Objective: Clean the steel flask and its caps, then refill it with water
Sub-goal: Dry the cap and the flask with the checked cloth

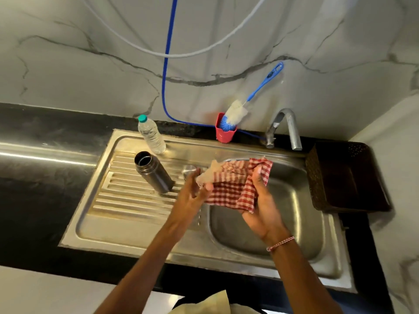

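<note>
The dark steel flask (153,172) stands open and uncapped on the ribbed drainboard (127,200). A steel cap (189,170) sits on the drainboard just behind my left hand. Over the near left edge of the sink basin, both hands hold a red-and-white checked cloth (233,184). My right hand (260,200) grips the cloth's right side, with the thumb over its top. My left hand (192,191) pinches the cloth's left end, its fingers partly straight. Whatever lies inside the cloth is hidden.
A clear water bottle (151,134) with a teal cap stands behind the flask. A red cup (224,132) holding a blue bottle brush (240,109) sits beside the tap (285,128). A dark basket (344,177) lies right of the sink basin (294,223).
</note>
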Tool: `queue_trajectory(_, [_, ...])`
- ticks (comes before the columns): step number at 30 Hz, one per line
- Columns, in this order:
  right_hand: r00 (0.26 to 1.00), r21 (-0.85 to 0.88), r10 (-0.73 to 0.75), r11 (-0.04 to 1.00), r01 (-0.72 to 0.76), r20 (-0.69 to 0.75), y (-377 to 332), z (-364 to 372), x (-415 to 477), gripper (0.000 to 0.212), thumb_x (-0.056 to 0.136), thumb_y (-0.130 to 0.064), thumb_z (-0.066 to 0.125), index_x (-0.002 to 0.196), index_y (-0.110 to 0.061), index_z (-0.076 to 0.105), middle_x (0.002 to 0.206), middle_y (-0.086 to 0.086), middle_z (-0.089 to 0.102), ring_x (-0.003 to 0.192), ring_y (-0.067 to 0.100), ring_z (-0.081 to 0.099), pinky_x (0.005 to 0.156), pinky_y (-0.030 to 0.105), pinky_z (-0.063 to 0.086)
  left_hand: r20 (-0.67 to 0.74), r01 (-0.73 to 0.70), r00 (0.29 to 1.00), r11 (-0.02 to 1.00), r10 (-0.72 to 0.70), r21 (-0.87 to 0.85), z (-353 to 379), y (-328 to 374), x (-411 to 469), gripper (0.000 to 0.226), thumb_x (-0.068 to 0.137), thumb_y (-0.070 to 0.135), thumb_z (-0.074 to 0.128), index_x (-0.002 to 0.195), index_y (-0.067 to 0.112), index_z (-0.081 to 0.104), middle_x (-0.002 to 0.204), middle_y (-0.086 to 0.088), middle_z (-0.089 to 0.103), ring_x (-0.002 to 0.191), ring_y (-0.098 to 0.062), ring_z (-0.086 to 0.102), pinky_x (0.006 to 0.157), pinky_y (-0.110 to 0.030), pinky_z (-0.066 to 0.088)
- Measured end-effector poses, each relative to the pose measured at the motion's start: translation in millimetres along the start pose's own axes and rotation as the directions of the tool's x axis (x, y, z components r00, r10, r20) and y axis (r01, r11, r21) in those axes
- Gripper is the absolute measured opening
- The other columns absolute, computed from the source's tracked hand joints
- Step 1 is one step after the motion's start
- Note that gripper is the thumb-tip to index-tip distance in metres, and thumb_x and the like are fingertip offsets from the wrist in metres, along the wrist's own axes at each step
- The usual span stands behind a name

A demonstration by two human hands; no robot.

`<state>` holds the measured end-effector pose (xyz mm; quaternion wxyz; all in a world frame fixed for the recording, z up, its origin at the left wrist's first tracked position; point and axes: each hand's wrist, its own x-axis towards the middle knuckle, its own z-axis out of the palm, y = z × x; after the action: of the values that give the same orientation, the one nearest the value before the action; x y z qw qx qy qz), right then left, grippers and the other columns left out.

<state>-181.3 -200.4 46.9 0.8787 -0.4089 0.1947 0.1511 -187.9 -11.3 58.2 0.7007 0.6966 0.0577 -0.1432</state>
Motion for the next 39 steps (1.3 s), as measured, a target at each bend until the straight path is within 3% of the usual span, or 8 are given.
queue_trajectory(2, [0.999,0.047,0.002,0.999,-0.004,0.035,-3.3,-5.9,-3.8,0.077,0.087,-0.051,0.067,0.145,-0.004,0.048,0.142,0.020,0.056,0.131,0.035,0.054,0.101,0.046,0.052,0.197,0.165,0.974,0.944,-0.111,-0.284,17.7,3.7,-2.9,0.100,0.070,0.071,0.078,0.148,0.015,0.047,0.139,-0.009,0.064,0.128,-0.027,0.062,0.104,-0.048,0.053])
queue_trajectory(5, [0.999,0.057,0.000,0.998,-0.002,0.040,-6.3,-29.0,-10.7,0.085,0.080,-0.051,0.078,0.146,-0.005,0.048,0.145,0.022,0.052,0.132,0.036,0.053,0.096,0.046,0.053,0.136,0.208,0.975,0.931,-0.174,-0.301,41.6,16.6,-5.4,0.054,0.086,0.028,0.082,0.133,0.012,0.062,0.127,-0.013,0.071,0.119,-0.030,0.067,0.102,-0.053,0.053])
queue_trajectory(10, [0.999,0.038,0.033,0.999,-0.034,0.016,-10.9,-70.5,-24.6,0.093,0.070,-0.059,0.083,0.142,-0.009,0.052,0.141,0.020,0.057,0.131,0.038,0.054,0.098,0.053,0.053,-0.124,0.051,0.992,0.987,-0.032,0.154,74.4,31.1,-1.5,0.014,0.090,0.020,0.077,0.094,0.033,0.072,0.092,0.008,0.079,0.089,-0.005,0.074,0.077,-0.023,0.058])
queue_trajectory(16, [0.979,0.039,0.203,0.978,-0.203,-0.002,13.5,-98.5,-33.1,0.049,0.096,-0.026,0.067,0.137,-0.001,0.056,0.139,0.025,0.057,0.128,0.044,0.054,0.105,0.061,0.045,-0.053,-0.190,0.924,0.574,0.379,0.797,111.6,36.7,3.3,0.036,0.099,0.054,0.056,0.086,0.025,0.073,0.070,0.008,0.070,0.057,-0.002,0.064,0.052,-0.012,0.043])
queue_trajectory(19, [0.961,0.035,0.274,0.961,-0.274,-0.015,17.1,-107.9,-38.2,0.041,0.088,0.000,0.072,0.127,0.005,0.061,0.134,0.028,0.060,0.124,0.045,0.057,0.102,0.056,0.049,-0.139,-0.086,0.949,0.659,0.282,0.747,107.8,34.2,7.2,0.043,0.102,0.048,0.054,0.081,0.015,0.072,0.069,0.002,0.072,0.053,-0.006,0.065,0.048,-0.014,0.047])
queue_trajectory(24, [0.911,0.146,0.332,0.941,-0.304,-0.243,8.3,-144.2,-47.6,0.042,0.084,-0.009,0.073,0.123,0.005,0.064,0.118,0.021,0.071,0.109,0.037,0.066,0.086,0.048,0.058,-0.304,0.318,0.925,0.902,-0.228,0.291,83.8,15.3,12.7,0.015,0.099,0.029,0.064,0.101,0.014,0.068,0.097,-0.008,0.075,0.088,-0.025,0.071,0.080,-0.041,0.058])
queue_trajectory(28, [0.835,0.010,0.351,0.924,-0.383,-0.423,0.2,-160.6,-50.7,0.032,0.093,-0.022,0.069,0.116,-0.001,0.069,0.102,0.016,0.076,0.100,0.035,0.069,0.088,0.052,0.058,-0.262,0.581,0.792,0.812,-0.552,0.047,84.3,-10.7,3.0,0.026,0.093,0.022,0.072,0.113,0.007,0.065,0.103,-0.016,0.075,0.098,-0.032,0.070,0.091,-0.049,0.057])
queue_trajectory(39, [0.865,-0.407,-0.043,0.893,-0.191,-0.500,-32.3,-142.5,-80.6,0.025,0.083,-0.043,0.077,0.095,-0.022,0.071,0.094,0.003,0.075,0.091,0.023,0.070,0.083,0.046,0.061,-0.086,0.354,0.934,0.928,-0.346,0.118,127.8,2.6,-16.6,0.015,0.100,0.025,0.062,0.102,0.017,0.074,0.089,-0.002,0.080,0.083,-0.020,0.075,0.072,-0.031,0.055])
